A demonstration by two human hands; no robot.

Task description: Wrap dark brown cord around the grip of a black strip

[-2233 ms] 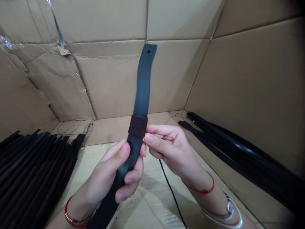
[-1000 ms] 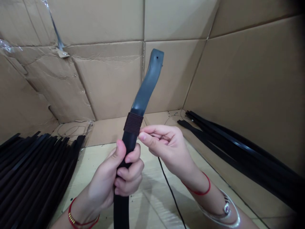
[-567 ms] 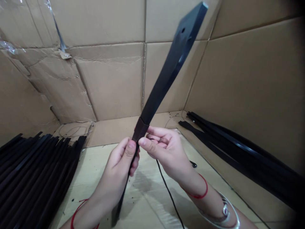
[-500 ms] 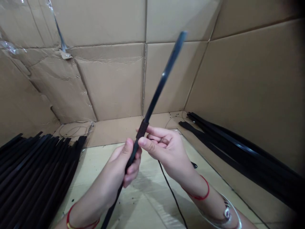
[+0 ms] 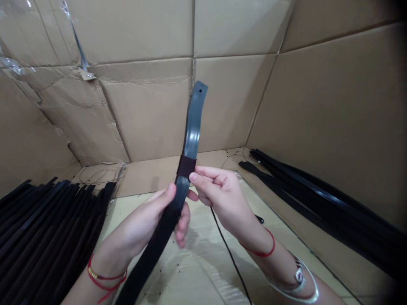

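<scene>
A long, dark, curved strip [image 5: 168, 220] slants up from the bottom of the head view, its broad face turned toward me. The grey, glossy tip has a small hole. Dark brown cord is wound tightly as a band [image 5: 186, 166] around its upper part. My left hand [image 5: 155, 216] holds the strip below the band, thumb on the near edge and fingers loosely behind. Beside the band's right edge, my right hand [image 5: 219, 190] pinches the cord between thumb and forefinger. The loose cord [image 5: 223, 237] hangs from that hand toward the bottom edge.
Several dark strips [image 5: 51, 237] lie side by side at left. More long black strips [image 5: 305, 195] rest along the right wall. Cardboard walls [image 5: 146, 114] enclose the pale work surface [image 5: 197, 267]. A small black object [image 5: 260, 219] lies partly behind my right forearm.
The strip has turned from edge-on to broad face toward me, and its tip has swung left and down. The fingers of my left hand have loosened behind it. My right hand still pinches beside the band.
</scene>
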